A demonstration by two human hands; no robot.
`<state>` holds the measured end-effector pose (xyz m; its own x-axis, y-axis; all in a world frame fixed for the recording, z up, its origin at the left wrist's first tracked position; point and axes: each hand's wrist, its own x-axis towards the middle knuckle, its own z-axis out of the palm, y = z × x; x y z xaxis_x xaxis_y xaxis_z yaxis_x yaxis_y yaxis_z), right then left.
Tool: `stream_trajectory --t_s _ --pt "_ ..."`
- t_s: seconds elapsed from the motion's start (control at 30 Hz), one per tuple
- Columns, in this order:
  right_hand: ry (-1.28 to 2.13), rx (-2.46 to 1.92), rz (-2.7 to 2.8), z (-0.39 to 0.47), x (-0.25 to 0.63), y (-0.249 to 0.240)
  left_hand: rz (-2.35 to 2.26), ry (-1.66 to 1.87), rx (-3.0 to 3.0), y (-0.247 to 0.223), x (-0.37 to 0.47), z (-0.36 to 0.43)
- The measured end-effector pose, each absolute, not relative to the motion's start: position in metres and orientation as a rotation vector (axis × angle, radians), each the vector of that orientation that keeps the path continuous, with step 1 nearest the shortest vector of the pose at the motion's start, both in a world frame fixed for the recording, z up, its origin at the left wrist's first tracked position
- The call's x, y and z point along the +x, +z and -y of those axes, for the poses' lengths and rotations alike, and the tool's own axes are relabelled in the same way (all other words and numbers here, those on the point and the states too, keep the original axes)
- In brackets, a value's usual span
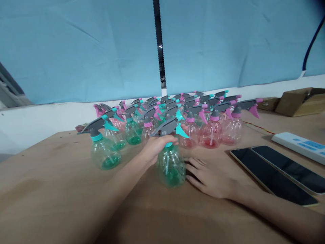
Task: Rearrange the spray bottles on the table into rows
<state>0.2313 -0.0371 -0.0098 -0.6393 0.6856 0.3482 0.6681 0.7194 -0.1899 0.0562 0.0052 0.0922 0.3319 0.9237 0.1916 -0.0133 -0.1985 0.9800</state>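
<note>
On the desk, left grip clasps green spray bottle by its neck; right grip lies open alongside.

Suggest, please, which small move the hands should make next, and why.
I would probably bring the right hand in to steady the front green bottle: the left hand grips it at the neck, while the right hand lies close beside its body.

Counted 15+ bottles around centre; overlap hid the exact total. Also 2 hands at 5 and 6 o'clock, 2 phones at 4, 1 power strip and 1+ box at 3.
</note>
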Motion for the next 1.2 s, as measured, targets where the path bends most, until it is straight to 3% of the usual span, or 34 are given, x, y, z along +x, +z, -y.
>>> stream_trajectory --t_s 1.2 --pt "0.04 -1.027 2.518 0.0374 0.2318 -0.0101 -0.854 1.129 1.505 0.0935 0.0543 -0.0081"
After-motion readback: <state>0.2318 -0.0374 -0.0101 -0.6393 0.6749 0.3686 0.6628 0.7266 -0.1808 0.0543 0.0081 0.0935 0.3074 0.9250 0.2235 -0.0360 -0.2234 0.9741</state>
